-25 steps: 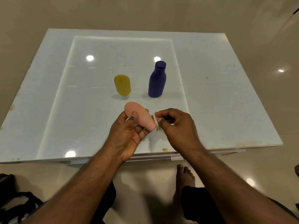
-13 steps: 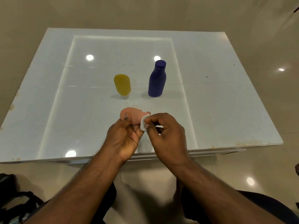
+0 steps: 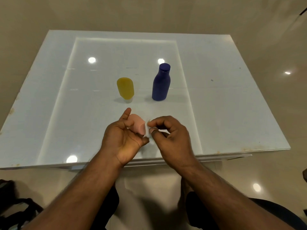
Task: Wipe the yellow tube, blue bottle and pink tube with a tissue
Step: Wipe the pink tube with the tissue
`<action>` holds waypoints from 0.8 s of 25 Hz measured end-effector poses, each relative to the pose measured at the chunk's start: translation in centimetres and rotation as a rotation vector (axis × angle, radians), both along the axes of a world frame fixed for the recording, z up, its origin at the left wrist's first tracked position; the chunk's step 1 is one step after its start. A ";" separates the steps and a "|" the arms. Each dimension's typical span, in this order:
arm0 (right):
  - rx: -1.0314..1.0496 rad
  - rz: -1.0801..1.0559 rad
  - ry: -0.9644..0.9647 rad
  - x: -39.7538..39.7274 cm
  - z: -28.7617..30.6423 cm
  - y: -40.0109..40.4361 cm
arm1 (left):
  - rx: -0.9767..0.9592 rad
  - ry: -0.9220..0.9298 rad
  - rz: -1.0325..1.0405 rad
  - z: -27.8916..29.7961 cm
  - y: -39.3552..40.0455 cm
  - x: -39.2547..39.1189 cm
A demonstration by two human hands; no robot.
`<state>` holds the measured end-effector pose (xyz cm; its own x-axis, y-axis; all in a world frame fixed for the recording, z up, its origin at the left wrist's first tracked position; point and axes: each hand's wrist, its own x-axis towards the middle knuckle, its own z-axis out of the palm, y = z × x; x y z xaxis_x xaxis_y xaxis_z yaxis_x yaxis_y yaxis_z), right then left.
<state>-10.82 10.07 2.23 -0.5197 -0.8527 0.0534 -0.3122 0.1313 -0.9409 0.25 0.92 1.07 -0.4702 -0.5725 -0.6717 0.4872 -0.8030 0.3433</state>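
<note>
1. The left hand (image 3: 122, 138) holds the pink tube (image 3: 137, 124) above the near part of the white table (image 3: 232, 105), fingers curled under and around it, thumb raised clear of the body.
2. The right hand (image 3: 167, 135) pinches a small wad of white tissue (image 3: 147, 128) between thumb and fingertips and presses it against the tube's right-hand end (cap end or crimp end: cannot tell, it is hidden by the tissue).
3. The yellow tube (image 3: 125, 87) stands on its cap further back on the table; the blue bottle (image 3: 161, 83) stands upright beside it, to its right, the two apart. Neither is touched.
4. Step in hand, by my judgement: wiping the pink tube.
5. Risks:
   - The tube sits loosely in the left hand with the thumb off; a firm push from the tissue could slide it out of the palm.
   - The tissue wad is small, so the pinch could lose it mid-stroke, or bare fingertips could rub the tube instead.
   - A dropped tube could roll into the yellow tube, which looks easy to tip on its narrow cap.
</note>
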 end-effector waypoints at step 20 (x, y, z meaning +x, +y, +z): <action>0.008 -0.040 0.107 1.8 0.2 0.6 | -0.038 0.155 -0.177 0.1 1.7 -0.5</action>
